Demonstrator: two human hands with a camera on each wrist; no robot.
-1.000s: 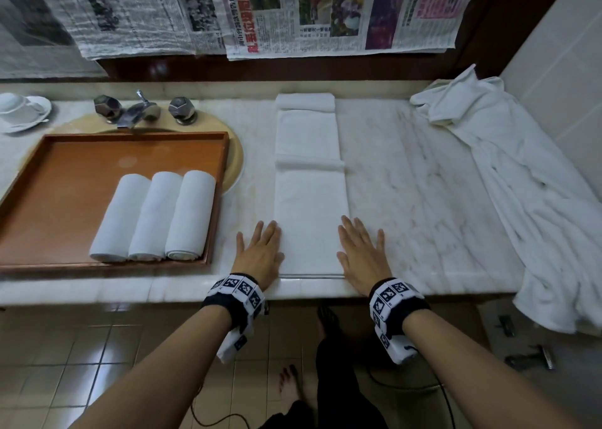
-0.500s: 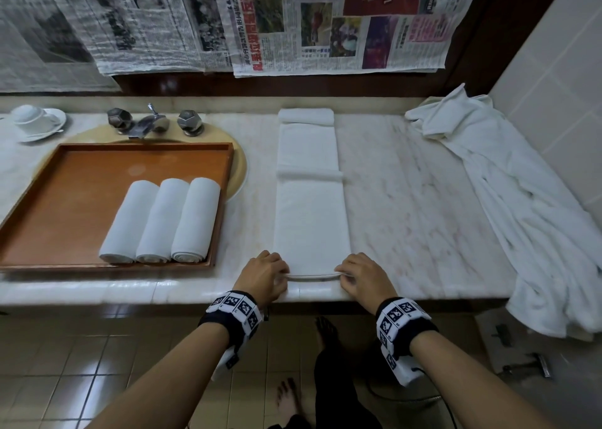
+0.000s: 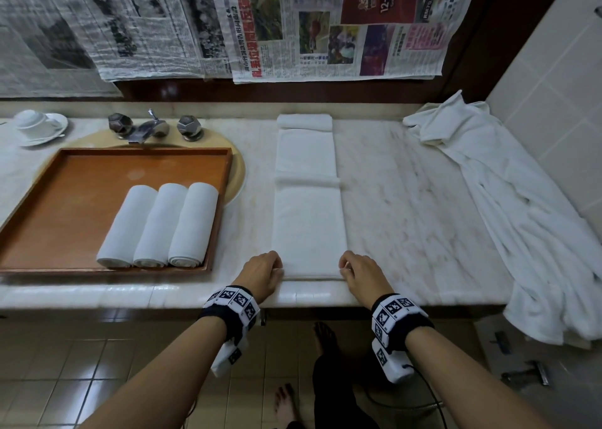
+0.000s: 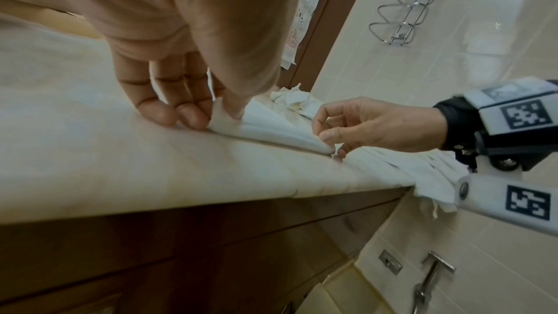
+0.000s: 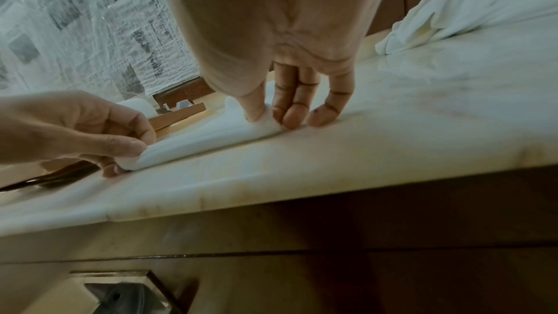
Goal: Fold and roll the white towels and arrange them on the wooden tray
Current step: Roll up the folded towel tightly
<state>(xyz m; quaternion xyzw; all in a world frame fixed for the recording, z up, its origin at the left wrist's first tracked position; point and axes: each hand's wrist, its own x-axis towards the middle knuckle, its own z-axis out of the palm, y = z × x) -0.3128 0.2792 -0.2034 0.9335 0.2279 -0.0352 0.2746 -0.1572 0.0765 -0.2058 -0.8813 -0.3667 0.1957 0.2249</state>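
At the counter's [image 3: 407, 207] front edge, left hand [image 3: 260, 274] and right hand [image 3: 363, 275] each hold a narrow pinch grip on the folded towel's [image 3: 308, 226] near corners; soft, light, floppy cloth, best rolled from those corners.

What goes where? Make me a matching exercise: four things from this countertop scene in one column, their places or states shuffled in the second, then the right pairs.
Column one:
1. rolled towels
2. folded towel strip
3. crumpled towel pile
4. cup and saucer

Column two:
A. heaped at the right end of the countertop, hanging over its edge
B. at the far left, beside the tap
C. lying side by side in the wooden tray
D. flat in the middle, its near corners pinched by the left hand and right hand

Pairs: 1-C, 2-D, 3-A, 4-B
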